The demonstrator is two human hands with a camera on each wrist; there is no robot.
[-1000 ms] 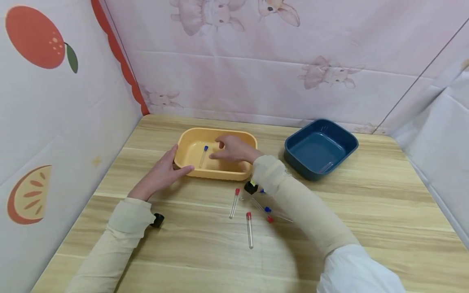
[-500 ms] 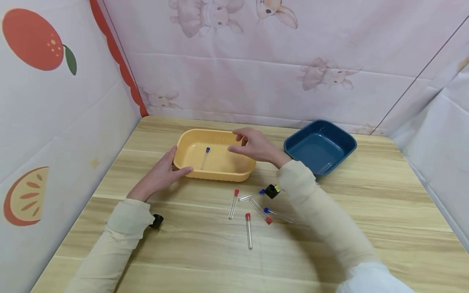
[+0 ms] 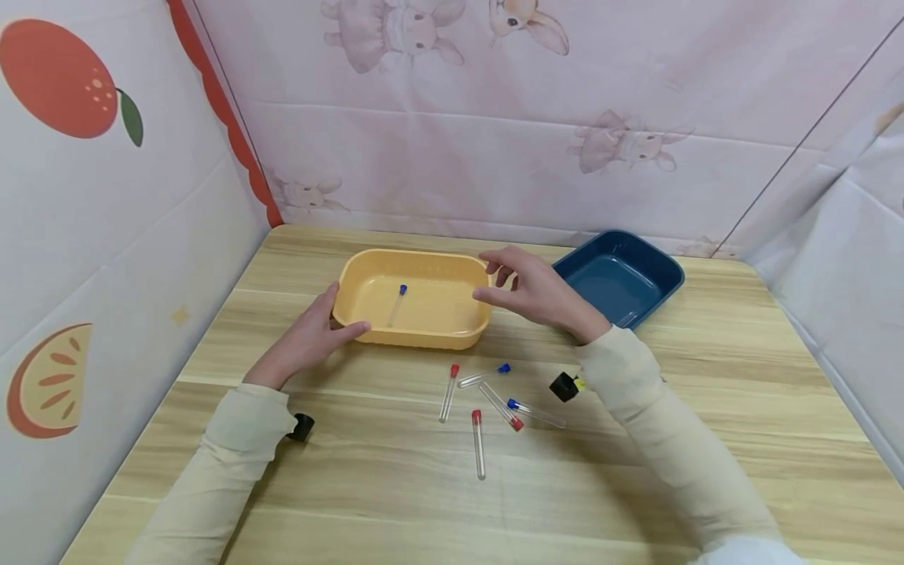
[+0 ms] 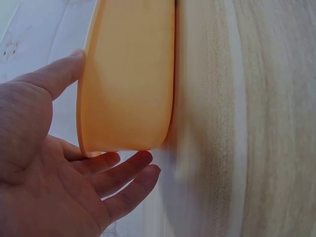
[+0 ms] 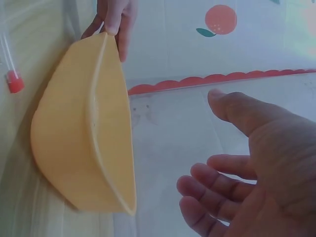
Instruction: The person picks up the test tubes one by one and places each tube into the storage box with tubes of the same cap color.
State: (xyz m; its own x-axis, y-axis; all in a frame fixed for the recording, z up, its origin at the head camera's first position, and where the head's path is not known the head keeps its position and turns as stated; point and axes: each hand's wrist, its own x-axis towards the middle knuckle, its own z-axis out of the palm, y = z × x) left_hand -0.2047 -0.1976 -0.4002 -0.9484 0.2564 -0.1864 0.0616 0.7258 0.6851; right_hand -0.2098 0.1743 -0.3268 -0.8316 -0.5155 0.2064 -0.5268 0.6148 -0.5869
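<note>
A yellow tray [image 3: 431, 340] stands towards the back of the table. My left hand [image 3: 307, 337] holds its left corner, the thumb at the front rim and the fingers along the end wall. One blue-capped test tube [image 3: 399, 304] lies inside on the tray's floor. At the tray's right end hovers my right hand [image 3: 533, 290], fingers relaxed and apart, with nothing held; in the right wrist view it is clear of the tray wall. In front of the tray lie several test tubes, among them a red-capped one [image 3: 479, 446] and a blue-capped one [image 3: 535, 413].
A dark blue tray [image 3: 667, 292] stands at the back right, partly behind my right hand; a thin clear object [image 3: 625, 319] shows inside it. Printed cloth walls [image 3: 424, 165] border the table at the back and sides. Black wrist devices [image 3: 564, 386] hang below both cuffs.
My right hand has drawn back rightwards from inside the yellow tray to beyond its right end. The left hand keeps its place, and the blue-capped tube stays in the tray.
</note>
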